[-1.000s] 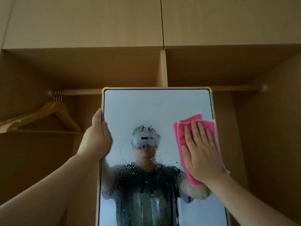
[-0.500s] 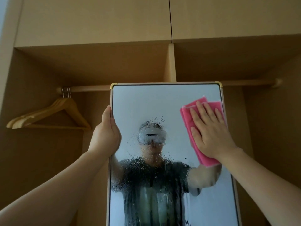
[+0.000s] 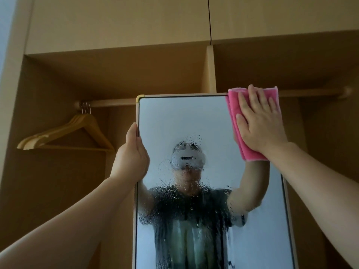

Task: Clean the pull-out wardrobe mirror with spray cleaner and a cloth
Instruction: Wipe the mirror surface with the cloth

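The tall pull-out mirror (image 3: 184,117) stands in front of the open wardrobe, its glass speckled with spray droplets across the middle and lower part. My left hand (image 3: 132,158) grips the mirror's left edge, thumb on the front and fingers behind the frame. My right hand (image 3: 260,121) lies flat with straight fingers on a folded pink cloth (image 3: 236,111), pressing it against the mirror's top right corner. The cloth covers that corner and its top edge pokes above the frame. No spray bottle is in view.
A wooden hanging rail (image 3: 114,103) runs behind the mirror's top. Several wooden hangers (image 3: 77,131) hang at its left end. A vertical divider (image 3: 210,68) and closed upper cabinet doors (image 3: 120,22) sit above. The wardrobe's side wall (image 3: 334,152) is at right.
My right hand has slid the pink cloth up the mirror's right side to the top corner. My left hand has kept its grip on the left edge. The view has tilted upward.
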